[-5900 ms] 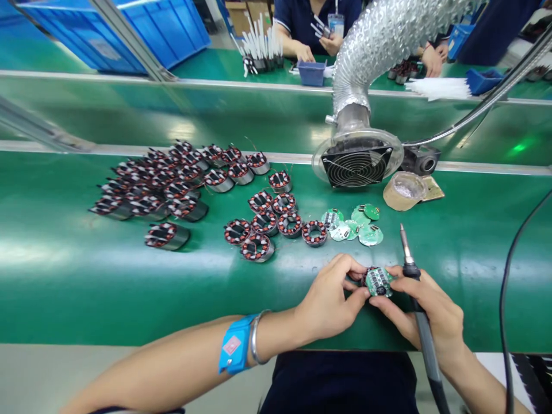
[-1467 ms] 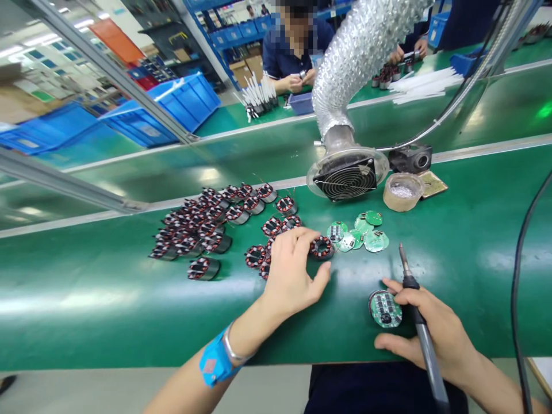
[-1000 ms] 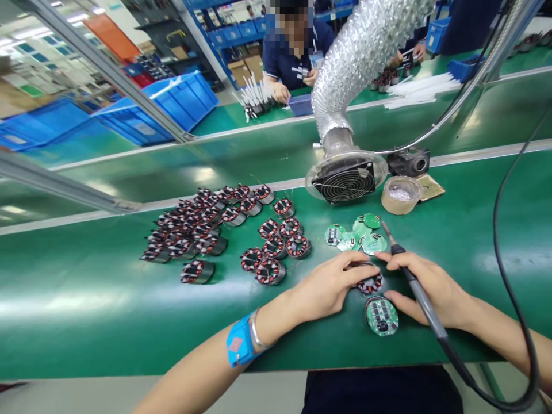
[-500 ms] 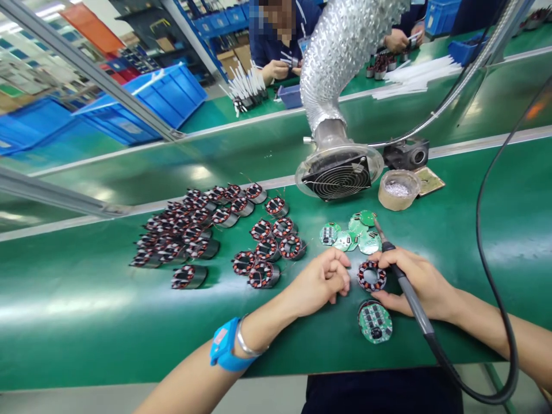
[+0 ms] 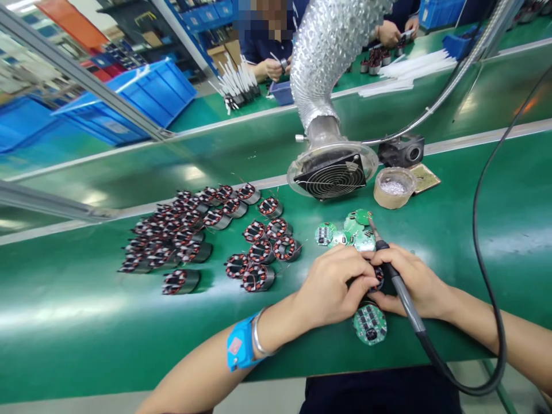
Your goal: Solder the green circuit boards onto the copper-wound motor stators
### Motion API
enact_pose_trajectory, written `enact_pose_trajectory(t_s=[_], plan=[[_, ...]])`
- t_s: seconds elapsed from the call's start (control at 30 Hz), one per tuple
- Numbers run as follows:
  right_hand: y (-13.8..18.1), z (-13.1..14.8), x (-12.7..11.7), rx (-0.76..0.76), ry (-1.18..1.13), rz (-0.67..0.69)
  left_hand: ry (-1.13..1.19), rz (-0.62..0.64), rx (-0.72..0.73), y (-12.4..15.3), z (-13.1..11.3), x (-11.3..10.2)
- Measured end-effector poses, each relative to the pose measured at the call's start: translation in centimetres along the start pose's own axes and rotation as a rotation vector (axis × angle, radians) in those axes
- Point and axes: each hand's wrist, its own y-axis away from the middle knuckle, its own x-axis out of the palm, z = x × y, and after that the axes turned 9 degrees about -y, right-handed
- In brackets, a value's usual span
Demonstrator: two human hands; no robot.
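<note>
My right hand (image 5: pixel 416 282) is closed around a soldering iron (image 5: pixel 409 302), its tip pointing up and away over the green boards. Thumb and fingers of that hand also hold a motor stator (image 5: pixel 380 278), a ring with copper windings. Against the stator's left side, my left hand (image 5: pixel 338 282) has its fingertips pinched; they cover most of the ring, and any wire between them is hidden. Just below lies a round green circuit board (image 5: pixel 370 325) with black chips, on top of a dark round part. Beyond my hands, several more circuit boards (image 5: pixel 324 234) lie loosely grouped.
Many wound stators (image 5: pixel 181 230) stand at left on the green bench (image 5: pixel 107 322). A fume extractor (image 5: pixel 334 178) hangs behind the boards, beside a round tub (image 5: pixel 393 192) and a black iron stand (image 5: pixel 401 151). The iron's cable (image 5: pixel 476 230) loops at right. Co-workers sit across.
My left hand has moved right, from beside the stator onto it, and its fingers have closed there. My right hand keeps the iron and stator. The view has shifted slightly.
</note>
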Motion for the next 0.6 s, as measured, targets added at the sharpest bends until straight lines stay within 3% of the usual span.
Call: enact_pose_trajectory(t_s=[0.1,0.2,0.33,0.47,0.6], plan=[[0.0,0.3,0.4,0.045,0.071,-0.083,-0.106,0.034,0.204,1.8,1.1,-0.5],[0.2,0.3,0.7,0.012,0.143,-0.158,-0.07,0.01,0.18,3.5,2.2,-1.3],[0.6,0.0,0.9,-0.02,0.192,-0.168,0.114,-0.134,-0.233,3.0,2.6,-1.6],[0.5,-0.2,0.8,-0.012,0.174,-0.137,0.389,-0.002,-0.621,0.4,2.8,0.0],[0.5,-0.2,0.8,-0.023,0.169,-0.13,0.775,0.033,-0.789,-0.9,2.7,1.6]])
